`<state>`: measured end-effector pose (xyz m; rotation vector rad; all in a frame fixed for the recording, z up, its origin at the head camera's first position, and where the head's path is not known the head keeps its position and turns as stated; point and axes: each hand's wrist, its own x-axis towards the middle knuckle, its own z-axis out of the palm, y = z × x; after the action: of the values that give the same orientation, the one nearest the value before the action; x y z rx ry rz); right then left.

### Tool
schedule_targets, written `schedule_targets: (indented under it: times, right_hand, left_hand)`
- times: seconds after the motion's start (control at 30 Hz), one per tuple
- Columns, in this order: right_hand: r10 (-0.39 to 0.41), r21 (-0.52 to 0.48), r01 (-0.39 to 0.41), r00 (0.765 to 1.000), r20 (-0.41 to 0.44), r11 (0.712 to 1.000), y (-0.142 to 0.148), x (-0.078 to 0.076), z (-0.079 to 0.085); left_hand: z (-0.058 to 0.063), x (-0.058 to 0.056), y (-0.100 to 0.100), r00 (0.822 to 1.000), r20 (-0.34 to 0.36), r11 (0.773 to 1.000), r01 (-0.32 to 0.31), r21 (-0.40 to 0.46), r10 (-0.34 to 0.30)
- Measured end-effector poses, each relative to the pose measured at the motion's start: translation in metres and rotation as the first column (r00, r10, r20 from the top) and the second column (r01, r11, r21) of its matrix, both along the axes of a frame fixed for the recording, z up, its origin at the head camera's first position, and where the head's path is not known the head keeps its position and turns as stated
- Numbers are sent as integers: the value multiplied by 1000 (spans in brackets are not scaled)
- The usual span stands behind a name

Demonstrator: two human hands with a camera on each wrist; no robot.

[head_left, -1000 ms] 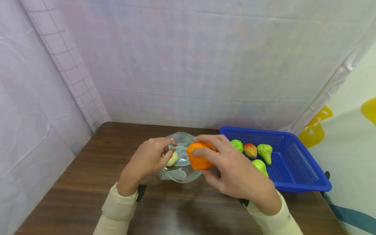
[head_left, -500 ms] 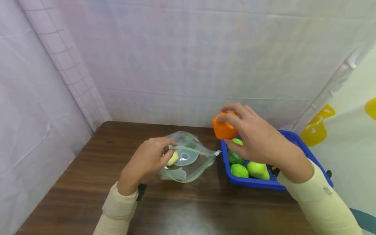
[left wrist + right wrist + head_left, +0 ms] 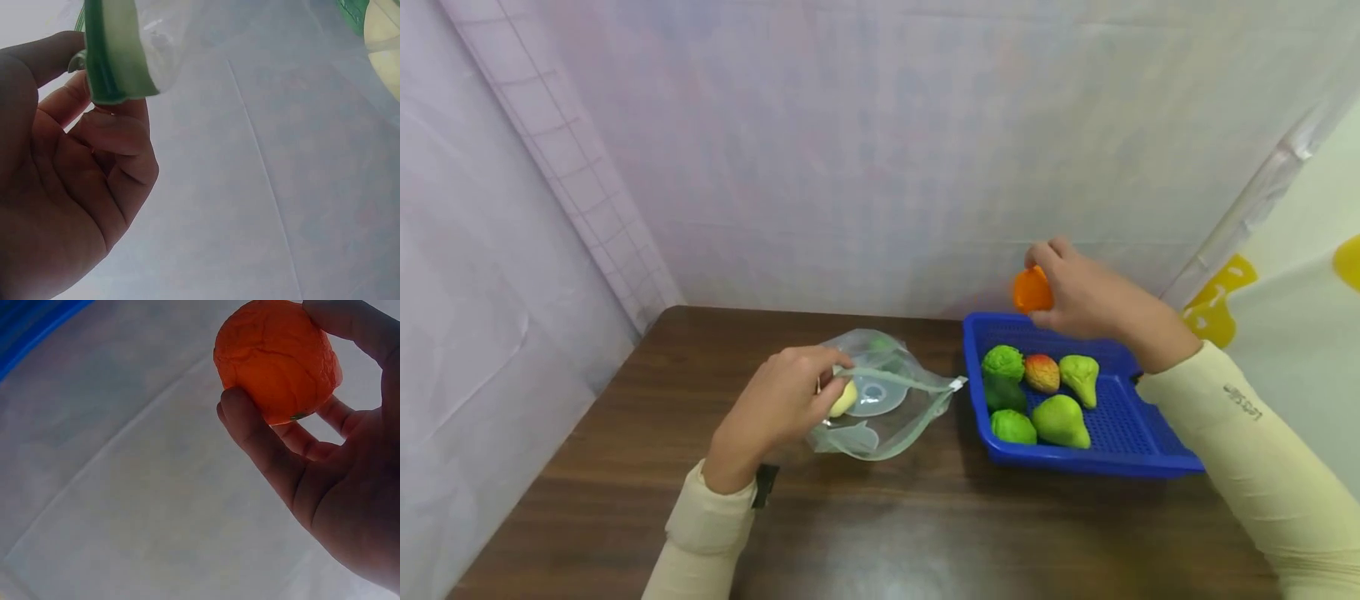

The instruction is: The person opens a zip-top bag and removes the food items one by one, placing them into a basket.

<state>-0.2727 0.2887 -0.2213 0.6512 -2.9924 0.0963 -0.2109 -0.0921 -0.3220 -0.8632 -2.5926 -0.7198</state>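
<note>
My left hand (image 3: 778, 404) pinches the rim of a clear zip bag (image 3: 853, 439) between thumb and fingers. The bag lies on the table with its mouth gaping and a white slider at the right corner. Inside it are a pale yellow round thing (image 3: 844, 400) and something green, partly hidden. My right hand (image 3: 1090, 293) grips an orange (image 3: 1032, 292) above the back of the blue basket (image 3: 1067, 458). In the right wrist view, fingers and thumb wrap the wrinkled orange (image 3: 275, 362). The green-edged bag rim (image 3: 119, 56) shows between the left fingers.
In the basket lie a green pear (image 3: 1062, 421), a red-yellow fruit (image 3: 1042, 372), a light green pear-shaped piece (image 3: 1078, 377) and several other green pieces. The basket stands right of the bag on the brown table (image 3: 865, 517). A pale curtain (image 3: 850, 167) hangs behind.
My right hand has carried the orange from over the bag mouth, up and right, to above the basket's back. The left hand has stayed at the bag rim.
</note>
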Motion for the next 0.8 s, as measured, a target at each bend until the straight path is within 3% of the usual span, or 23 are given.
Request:
schedule_targets:
  times: [0.27, 0.5, 0.7, 0.8]
  right_hand:
    - [-133, 135, 116, 984, 121, 984, 51, -26, -26]
    - [-195, 163, 151, 933, 302, 975, 79, -28, -54]
    - [-227, 220, 149, 893, 388, 964, 85, -25, -71]
    - [-245, 227, 157, 860, 447, 961, 85, -25, -78]
  left_hand:
    - [4, 1, 0, 1000, 5, 1000, -3, -13, 3]
    - [3, 2, 0, 1000, 1, 1000, 0, -17, 0]
    - [1, 2, 1, 1000, -2, 1000, 4, -15, -4]
    - [1, 2, 0, 1000, -1, 1000, 6, -15, -6]
